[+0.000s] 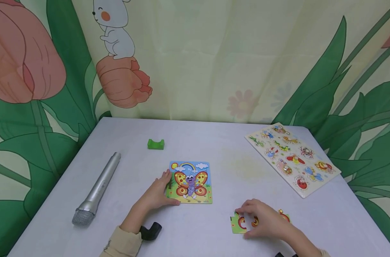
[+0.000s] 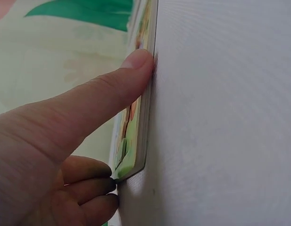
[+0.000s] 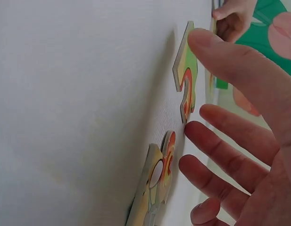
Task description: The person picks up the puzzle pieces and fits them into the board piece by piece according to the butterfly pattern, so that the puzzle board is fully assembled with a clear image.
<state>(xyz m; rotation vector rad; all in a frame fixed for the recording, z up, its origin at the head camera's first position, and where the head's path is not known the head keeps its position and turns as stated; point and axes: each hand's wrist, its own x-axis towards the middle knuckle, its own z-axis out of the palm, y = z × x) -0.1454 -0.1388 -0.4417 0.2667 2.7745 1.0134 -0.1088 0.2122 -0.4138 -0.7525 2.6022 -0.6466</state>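
Note:
My left hand (image 1: 154, 192) rests at the lower left corner of a square butterfly puzzle (image 1: 191, 182), which lies flat on the table. Its thumb lies along the near edge and its other fingers along the left edge. Further right, my right hand (image 1: 262, 217) has thumb and index fingertips at opposite edges of a green puzzle piece (image 1: 236, 225) with a red curve. Spread behind the index finger are the other fingers (image 3: 225, 141). A second piece with an orange swirl (image 3: 168, 162) lies below the hand, partly hidden. Beyond the knuckles shows another piece (image 1: 285, 216).
A silver microphone (image 1: 97, 191) lies at the left of the white-covered table (image 1: 182, 235). Behind the puzzle stands a small green notched block (image 1: 155, 144). An insect picture board (image 1: 292, 159) lies at the back right. A printed curtain (image 1: 195, 64) hangs behind the table.

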